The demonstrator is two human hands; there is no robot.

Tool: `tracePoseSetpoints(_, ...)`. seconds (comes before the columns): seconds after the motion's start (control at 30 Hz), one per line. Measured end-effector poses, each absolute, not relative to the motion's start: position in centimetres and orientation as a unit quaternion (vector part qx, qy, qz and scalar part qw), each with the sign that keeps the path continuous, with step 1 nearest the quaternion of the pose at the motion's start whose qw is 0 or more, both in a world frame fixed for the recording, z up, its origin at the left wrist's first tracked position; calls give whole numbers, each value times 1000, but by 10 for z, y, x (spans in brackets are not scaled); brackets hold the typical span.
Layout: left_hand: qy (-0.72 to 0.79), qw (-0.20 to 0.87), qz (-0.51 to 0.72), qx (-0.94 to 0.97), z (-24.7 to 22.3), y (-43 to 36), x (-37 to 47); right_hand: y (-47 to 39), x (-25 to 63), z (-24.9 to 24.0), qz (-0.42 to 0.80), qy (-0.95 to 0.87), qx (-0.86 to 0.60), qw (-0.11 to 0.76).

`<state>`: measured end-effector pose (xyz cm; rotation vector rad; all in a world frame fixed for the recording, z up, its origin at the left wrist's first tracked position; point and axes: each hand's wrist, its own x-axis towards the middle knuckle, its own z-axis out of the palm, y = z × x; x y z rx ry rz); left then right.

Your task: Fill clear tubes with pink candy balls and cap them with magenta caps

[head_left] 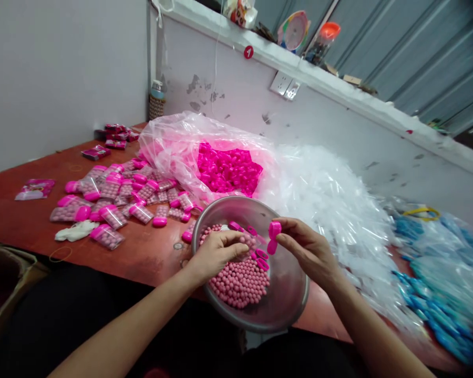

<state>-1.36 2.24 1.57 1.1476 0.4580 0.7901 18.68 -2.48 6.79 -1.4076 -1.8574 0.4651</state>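
A metal bowl (pixel 287 302) holds many small pink beads (pixel 240 283) and several loose pink caps (pixel 262 261). Over it, my left hand (pixel 220 252) is closed around a small clear container (pixel 247 244) with pink beads in it; my fingers hide part of it. To the right, my right hand (pixel 305 247) pinches a bright pink flip cap (pixel 274 236) between thumb and fingers, its lid hanging open. The cap is apart from the container.
Several filled bead bottles (pixel 112 215) with pink caps lie on the red table (pixel 142 262) at left. Behind the bowl is a plastic bag of pink caps (pixel 228 168). A heap of clear plastic pieces (pixel 323 194) and blue bags (pixel 449 273) lie right. A white glove (pixel 76 231) lies front left.
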Motion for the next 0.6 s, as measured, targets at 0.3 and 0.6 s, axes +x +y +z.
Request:
tracePoseSetpoints(0.3,239,549,428,677,9,10,-20,-33,153,77,70,-845,-490,204)
tracePoseSetpoints(0.6,212,393,460,768,8,0,-21,-60,150,63,9,-852,-473,226)
